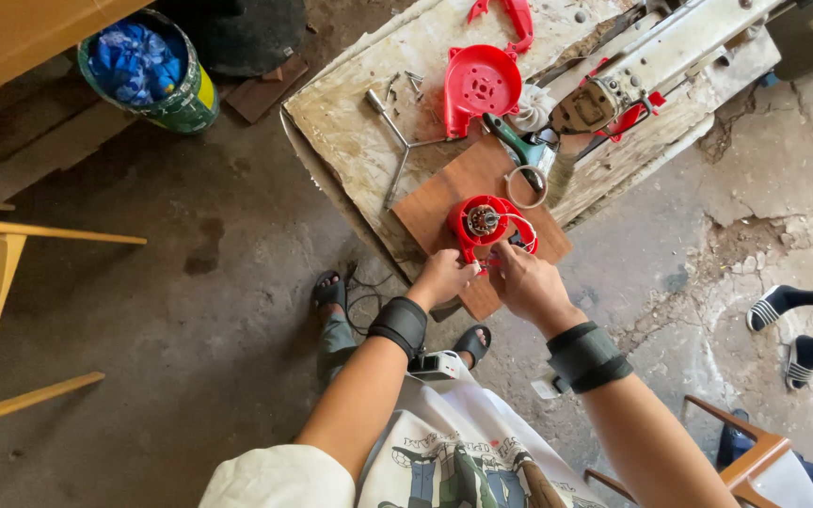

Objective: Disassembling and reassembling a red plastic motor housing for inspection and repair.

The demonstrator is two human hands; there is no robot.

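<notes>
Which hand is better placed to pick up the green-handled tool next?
Likely the right hand: it sits nearer the green-handled tool, which lies beyond the red housing. The left hand grips the housing's near edge.

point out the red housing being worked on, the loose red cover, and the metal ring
red housing (486, 224), head view, on its metal hub at the centre
red cover (480, 87), head view, on the round face near its middle
metal ring (510, 191), head view, on the left edge of the hoop
</notes>
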